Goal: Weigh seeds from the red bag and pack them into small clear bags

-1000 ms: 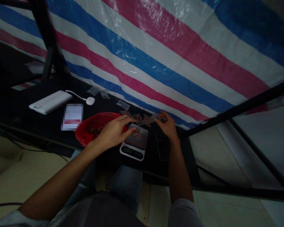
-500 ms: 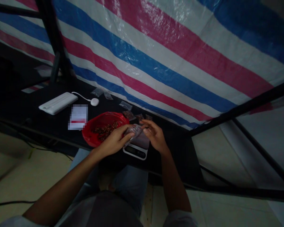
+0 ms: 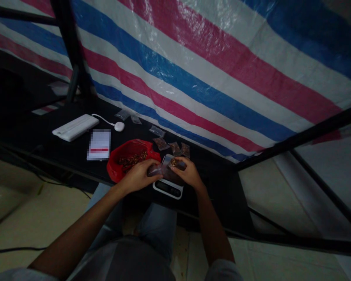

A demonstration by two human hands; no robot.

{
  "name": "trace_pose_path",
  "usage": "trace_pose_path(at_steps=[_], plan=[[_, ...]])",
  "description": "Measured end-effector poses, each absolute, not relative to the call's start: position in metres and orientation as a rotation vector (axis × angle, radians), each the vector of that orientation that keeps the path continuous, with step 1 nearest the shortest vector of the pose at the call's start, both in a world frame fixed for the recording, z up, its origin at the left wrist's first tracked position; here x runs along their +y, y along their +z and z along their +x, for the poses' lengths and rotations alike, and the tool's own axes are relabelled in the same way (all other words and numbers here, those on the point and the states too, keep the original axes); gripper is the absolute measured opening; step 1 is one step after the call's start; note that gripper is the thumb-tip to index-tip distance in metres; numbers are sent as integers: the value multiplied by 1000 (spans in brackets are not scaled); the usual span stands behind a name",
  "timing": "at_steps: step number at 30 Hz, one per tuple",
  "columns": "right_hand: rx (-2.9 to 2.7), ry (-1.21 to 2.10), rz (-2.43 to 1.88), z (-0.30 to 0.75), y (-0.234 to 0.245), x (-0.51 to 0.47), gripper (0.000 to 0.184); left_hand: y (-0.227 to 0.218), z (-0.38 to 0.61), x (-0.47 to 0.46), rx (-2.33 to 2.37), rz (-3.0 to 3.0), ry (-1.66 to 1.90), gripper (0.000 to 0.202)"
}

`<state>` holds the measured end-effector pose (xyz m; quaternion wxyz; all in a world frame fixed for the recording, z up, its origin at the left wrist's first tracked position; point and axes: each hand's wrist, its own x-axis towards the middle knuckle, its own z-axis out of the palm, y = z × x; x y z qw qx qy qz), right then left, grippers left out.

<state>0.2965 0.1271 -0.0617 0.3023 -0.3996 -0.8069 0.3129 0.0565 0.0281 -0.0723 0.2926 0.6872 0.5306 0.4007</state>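
My left hand (image 3: 140,174) is closed on a clear plastic bag (image 3: 155,170), its thumb and fingers pinching the film over the left side of a small digital scale (image 3: 167,189). Across the scale's plate, my right hand (image 3: 189,171) pinches a little clump of brown-gold pieces (image 3: 173,162). Whether film wraps that clump I cannot tell. A red plastic bag (image 3: 112,166), open at the top and holding many similar brown pieces, stands left of the scale, partly behind my left hand.
Behind the scale lie several small filled clear bags (image 3: 175,148). Farther left are flat clear bags (image 3: 123,114), a white power bank (image 3: 75,127) with a cable to a round white piece (image 3: 119,126), and a blurred-out card (image 3: 99,145). Striped sheeting (image 3: 175,78) hangs behind the black table.
My hands have moved apart from the crumpled clear bag. Brown-gold pieces now show at my right fingertips, and more of the scale's plate is uncovered. The view has shifted slightly.
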Motion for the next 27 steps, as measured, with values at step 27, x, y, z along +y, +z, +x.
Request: trace_pose_path(at_steps=[27], plan=[[-2896,631,-574,245,79,126,23,-69,75,33,1321,1693,1470,47]])
